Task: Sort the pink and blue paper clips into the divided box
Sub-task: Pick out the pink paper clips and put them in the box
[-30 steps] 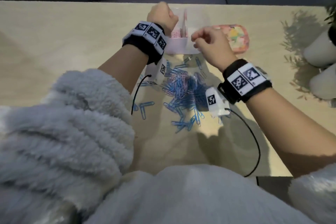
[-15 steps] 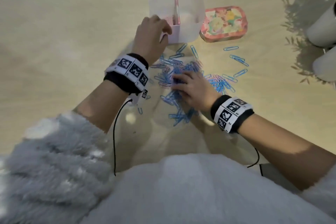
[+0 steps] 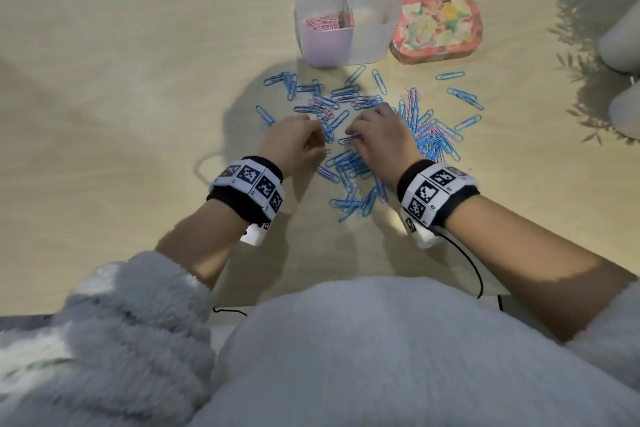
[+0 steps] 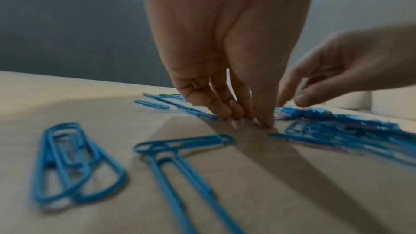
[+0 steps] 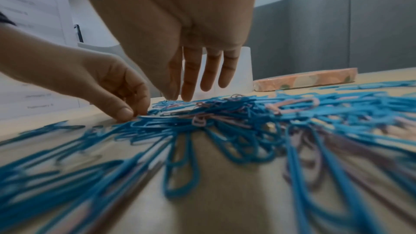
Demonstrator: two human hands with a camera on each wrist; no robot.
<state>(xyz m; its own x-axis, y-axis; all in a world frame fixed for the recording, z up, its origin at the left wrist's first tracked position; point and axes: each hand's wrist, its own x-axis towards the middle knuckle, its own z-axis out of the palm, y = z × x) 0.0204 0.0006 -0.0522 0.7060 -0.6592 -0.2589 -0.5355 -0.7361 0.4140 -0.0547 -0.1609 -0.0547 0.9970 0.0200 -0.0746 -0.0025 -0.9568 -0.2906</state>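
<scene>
A loose pile of blue paper clips [image 3: 349, 166] with a few pink ones [image 5: 292, 104] mixed in lies in the middle of the table. The translucent divided box [image 3: 367, 45] stands behind it, with pink clips [image 3: 322, 23] in its left compartment. My left hand [image 3: 311, 135] is at the pile's left edge. Its bunched fingertips [image 4: 266, 124] press on the table, thumb against them; anything pinched is hidden. My right hand [image 3: 353, 130] reaches down onto the pile. Its fingers [image 5: 191, 77] are straight, thumb and forefinger tips touching the clips.
A floral tin [image 3: 436, 28] lies right of the box. Stray blue clips [image 3: 464, 97] are scattered toward the right. Two pale round objects [image 3: 623, 45] and leaf shadows are at the table's right edge. Bare tabletop [image 3: 121, 97] stretches to the left.
Both hands came down from the box to the pile. The right hand reached it first; the left hand then left the box's front and joined it at the pile's left side.
</scene>
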